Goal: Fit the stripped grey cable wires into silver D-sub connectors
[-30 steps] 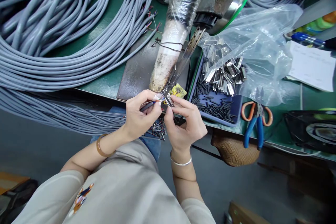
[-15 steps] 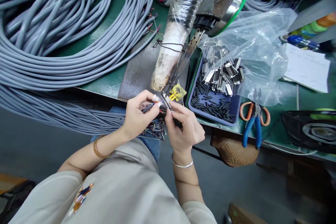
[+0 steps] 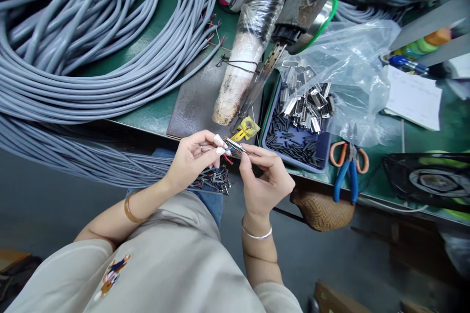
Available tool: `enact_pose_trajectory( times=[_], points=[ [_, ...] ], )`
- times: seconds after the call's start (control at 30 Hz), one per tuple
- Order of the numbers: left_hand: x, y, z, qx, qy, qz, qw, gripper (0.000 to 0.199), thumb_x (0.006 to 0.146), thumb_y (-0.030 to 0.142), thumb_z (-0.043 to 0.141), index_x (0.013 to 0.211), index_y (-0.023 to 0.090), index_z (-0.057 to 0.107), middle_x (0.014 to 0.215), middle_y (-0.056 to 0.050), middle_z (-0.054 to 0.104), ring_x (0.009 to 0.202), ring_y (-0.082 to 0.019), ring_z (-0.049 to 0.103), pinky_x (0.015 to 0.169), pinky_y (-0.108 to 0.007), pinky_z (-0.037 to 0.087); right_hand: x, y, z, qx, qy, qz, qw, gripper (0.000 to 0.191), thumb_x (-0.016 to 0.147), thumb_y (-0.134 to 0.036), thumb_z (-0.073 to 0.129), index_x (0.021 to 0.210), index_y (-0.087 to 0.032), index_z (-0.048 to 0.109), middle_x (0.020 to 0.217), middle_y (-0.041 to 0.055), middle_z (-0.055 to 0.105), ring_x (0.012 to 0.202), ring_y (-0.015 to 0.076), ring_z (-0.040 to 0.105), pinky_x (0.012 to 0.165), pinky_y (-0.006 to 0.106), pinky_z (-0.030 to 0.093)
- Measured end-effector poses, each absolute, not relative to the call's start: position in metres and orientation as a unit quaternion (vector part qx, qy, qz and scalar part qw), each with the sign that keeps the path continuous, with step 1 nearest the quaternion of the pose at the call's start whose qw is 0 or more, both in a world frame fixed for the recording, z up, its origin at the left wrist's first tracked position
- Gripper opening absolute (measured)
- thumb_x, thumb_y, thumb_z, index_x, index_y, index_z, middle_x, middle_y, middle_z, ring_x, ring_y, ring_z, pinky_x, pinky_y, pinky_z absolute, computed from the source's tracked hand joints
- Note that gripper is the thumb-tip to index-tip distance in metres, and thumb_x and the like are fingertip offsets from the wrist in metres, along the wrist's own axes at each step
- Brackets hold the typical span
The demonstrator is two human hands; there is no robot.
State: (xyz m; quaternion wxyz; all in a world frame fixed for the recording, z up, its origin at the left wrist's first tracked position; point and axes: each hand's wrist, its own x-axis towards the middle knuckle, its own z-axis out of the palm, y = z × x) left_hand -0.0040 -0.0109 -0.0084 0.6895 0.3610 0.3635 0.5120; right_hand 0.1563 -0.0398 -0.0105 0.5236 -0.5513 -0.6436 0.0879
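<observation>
Multi-pin connector [image 3: 235, 146], one: between the hands, at the near edge of the table [image 3: 149, 121]; long axis slanting from upper left to lower right. Right hand [image 3: 267, 172]: nearer, narrow grip pinching the connector's right end. Left hand [image 3: 196, 157]: fingertips closed on thin coloured wires [image 3: 228, 159] beside its left end; contact with connector, cannot tell.

Left hand [image 3: 191, 160], right hand [image 3: 267, 181] near frame centre; both pinched, close but apart. Forearms [image 3: 156, 197] slant up from below.
</observation>
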Motion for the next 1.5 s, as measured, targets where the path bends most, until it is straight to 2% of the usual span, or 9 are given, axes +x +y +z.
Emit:
enact_pose_trajectory(
  times=[0.43, 0.57, 0.77, 0.9, 1.07, 1.13, 1.23, 1.33, 1.5],
  points=[
    [-0.004, -0.006, -0.002, 0.33, 0.37, 0.497, 0.712, 0.024, 0.069, 0.025, 0.088, 0.076, 0.015, 0.068, 0.057, 0.006, 0.06, 0.047, -0.003, 0.043, 0.047, -0.015, 0.037, 0.156, -0.044, -0.009, -0.548, -0.634, 0.148, 0.524, 0.012, 0.089, -0.012, 0.073, 0.087, -0.023, 0.067, 0.096, 0.0016, 0.082, 0.084, 0.0155, 0.078, 0.071, 0.029, 0.064],
    [-0.005, -0.006, -0.001, 0.32, 0.375, 0.483, 0.723, 0.029, 0.063, 0.025, 0.094, 0.074, 0.015, 0.069, 0.058, 0.005, 0.061, 0.048, -0.003, 0.045, 0.049, -0.015, 0.04, 0.155, -0.044, -0.001, -0.553, -0.616, 0.168, 0.535, 0.012, 0.09, -0.014, 0.073, 0.084, -0.022, 0.067, 0.096, 0.0016, 0.082, 0.071, 0.012, 0.074, 0.057, 0.023, 0.057],
    [-0.002, -0.009, 0.001, 0.348, 0.37, 0.472, 0.721, 0.031, 0.064, 0.029, 0.094, 0.075, 0.015, 0.069, 0.063, 0.003, 0.064, 0.055, -0.006, 0.055, 0.059, -0.018, 0.05, 0.149, -0.042, 0.004, -0.521, -0.667, 0.172, 0.504, 0.013, 0.089, -0.012, 0.075, 0.086, -0.022, 0.068, 0.095, 0.0011, 0.081, 0.07, 0.0111, 0.072, 0.053, 0.022, 0.05],
    [0.0, -0.012, 0.004, 0.364, 0.361, 0.474, 0.716, 0.031, 0.066, 0.031, 0.094, 0.076, 0.015, 0.07, 0.069, 0.001, 0.067, 0.061, -0.008, 0.061, 0.063, -0.02, 0.053, 0.149, -0.036, 0.002, -0.51, -0.625, 0.202, 0.556, 0.015, 0.09, -0.011, 0.072, 0.086, -0.022, 0.064, 0.085, -0.0017, 0.076, 0.071, 0.0109, 0.07, 0.054, 0.021, 0.05],
    [-0.003, -0.012, 0.001, 0.36, 0.385, 0.485, 0.698, 0.029, 0.071, 0.033, 0.091, 0.079, 0.016, 0.069, 0.065, 0.002, 0.065, 0.053, -0.006, 0.054, 0.052, -0.018, 0.046, 0.163, -0.031, 0.007, -0.517, -0.496, 0.15, 0.681, 0.018, 0.094, -0.015, 0.067, 0.083, -0.022, 0.055, 0.081, -0.0051, 0.069, 0.042, 0.0031, 0.046, 0.037, 0.018, 0.032],
    [-0.005, -0.01, -0.003, 0.345, 0.393, 0.491, 0.697, 0.028, 0.074, 0.033, 0.09, 0.082, 0.016, 0.068, 0.063, 0.003, 0.064, 0.05, -0.005, 0.051, 0.048, -0.017, 0.043, 0.164, -0.035, 0.005, -0.527, -0.528, 0.126, 0.654, 0.016, 0.093, -0.015, 0.069, 0.085, -0.022, 0.058, 0.083, -0.0037, 0.07, 0.045, 0.0049, 0.053, 0.04, 0.02, 0.041],
    [-0.007, -0.009, -0.006, 0.336, 0.383, 0.495, 0.704, 0.027, 0.077, 0.034, 0.087, 0.084, 0.015, 0.068, 0.065, 0.002, 0.066, 0.05, -0.005, 0.053, 0.049, -0.016, 0.044, 0.158, -0.043, -0.004, -0.522, -0.624, 0.092, 0.575, 0.014, 0.089, -0.011, 0.073, 0.089, -0.023, 0.065, 0.089, 0.0001, 0.075, 0.075, 0.0153, 0.075, 0.066, 0.03, 0.062],
    [-0.007, -0.009, -0.005, 0.326, 0.366, 0.494, 0.718, 0.03, 0.076, 0.035, 0.088, 0.083, 0.015, 0.067, 0.067, 0.001, 0.069, 0.051, -0.005, 0.056, 0.051, -0.016, 0.046, 0.15, -0.048, -0.014, -0.523, -0.652, 0.113, 0.537, 0.014, 0.089, -0.01, 0.073, 0.091, -0.023, 0.067, 0.102, 0.0035, 0.079, 0.095, 0.019, 0.078, 0.08, 0.034, 0.066],
    [-0.007, -0.008, -0.003, 0.33, 0.368, 0.488, 0.72, 0.032, 0.071, 0.033, 0.092, 0.079, 0.015, 0.066, 0.068, 0.001, 0.069, 0.052, -0.005, 0.055, 0.051, -0.016, 0.047, 0.149, -0.045, -0.019, -0.534, -0.639, 0.092, 0.546, 0.016, 0.089, -0.009, 0.073, 0.094, -0.023, 0.068, 0.1, 0.0019, 0.081, 0.09, 0.0169, 0.079, 0.078, 0.031, 0.066]
  ],
)
